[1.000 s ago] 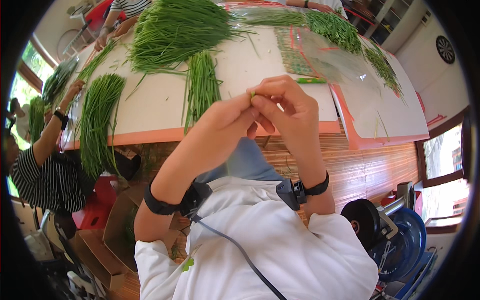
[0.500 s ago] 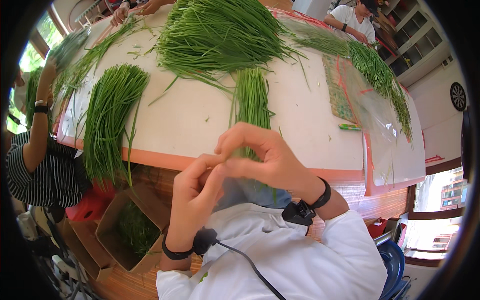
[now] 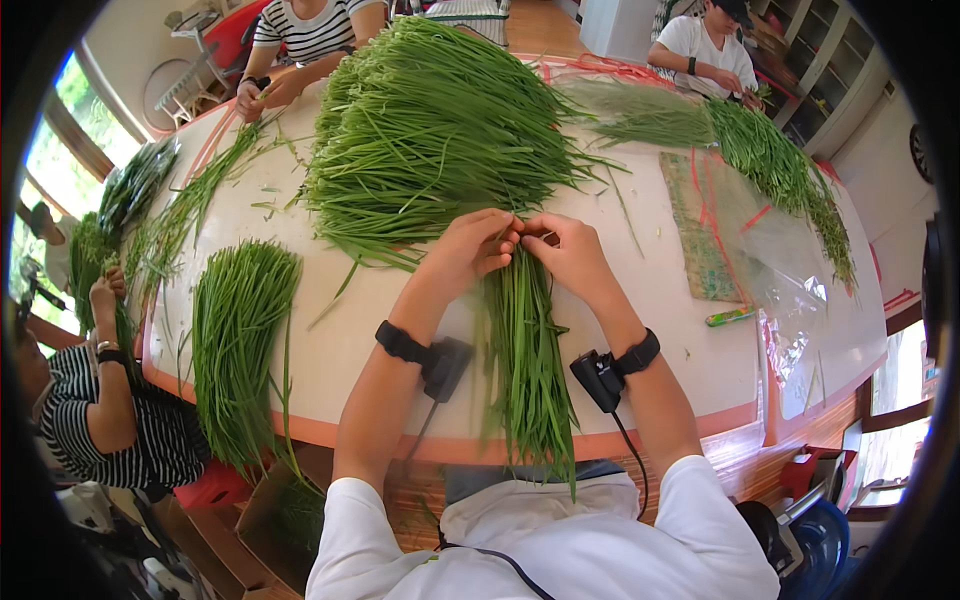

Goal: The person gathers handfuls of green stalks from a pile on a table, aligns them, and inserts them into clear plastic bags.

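Bundle of green stalks under both hands at table edge

The bundle of green stalks (image 3: 532,360) lies on the white table (image 3: 650,370), directly before the person, its lower ends hanging over the orange-pink edge. The left hand (image 3: 468,248) and right hand (image 3: 568,252) meet at its upper end, nearly touching. Fingers on both are curled, with fingertips drawn in toward the thumbs at the stalks; whether a thin strand is pinched between them cannot be told. Each wrist carries a black strap with a small black device.

Just beyond the hands lies a large heap of stalks (image 3: 430,135). To the left, well apart from the hands, a second bundle (image 3: 245,335) also overhangs the edge. To the right are a patterned sheet (image 3: 695,235), a small green tube (image 3: 730,317) and clear plastic film (image 3: 790,285). Beyond these lies a row of leafy stems (image 3: 780,165).

Three co-workers are at the table: one in white at far right, two in stripes toward the left.
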